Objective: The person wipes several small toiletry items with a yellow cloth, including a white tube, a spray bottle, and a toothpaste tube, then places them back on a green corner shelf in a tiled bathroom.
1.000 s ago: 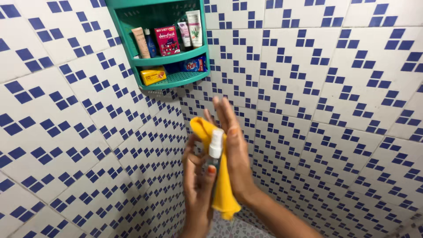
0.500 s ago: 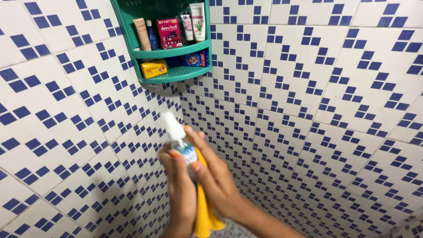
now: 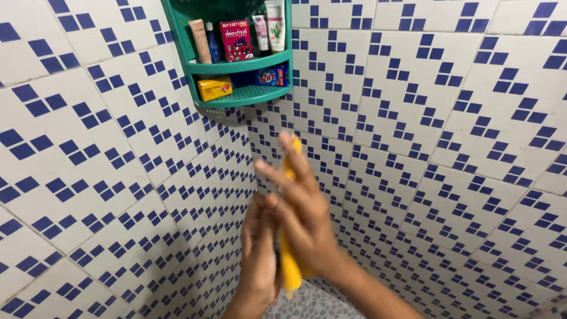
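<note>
Nearest the camera, the left hand [image 3: 260, 248] and the right hand [image 3: 301, 207] meet palm to palm in the corner of a tiled shower, with a yellow cloth [image 3: 289, 266] pressed between them. The right hand's grip lies over the cloth with its fingers [image 3: 277, 177] spread and stretched upward, blurred; whether they clench the cloth or merely press it flat I cannot tell. The left hand's grip is seen edge-on just beside it, fingers up against the cloth, and its hold cannot be made out either. A dark narrow thing shows in the slit between the palms, too hidden to name. The cloth pokes out above the right fingertips and hangs below both wrists. Beyond the hands, white wall tiles [image 3: 413, 118] with blue square patterns run on both sides of the corner. Above and behind the grip, well apart from it, a green corner shelf [image 3: 248, 94] is fixed to the wall; its lower tier holds a yellow packet [image 3: 214, 88] and a blue packet [image 3: 269, 77], its upper tier a red box [image 3: 235, 40], several tubes [image 3: 274, 26] and a small blue bottle [image 3: 214, 42].
</note>
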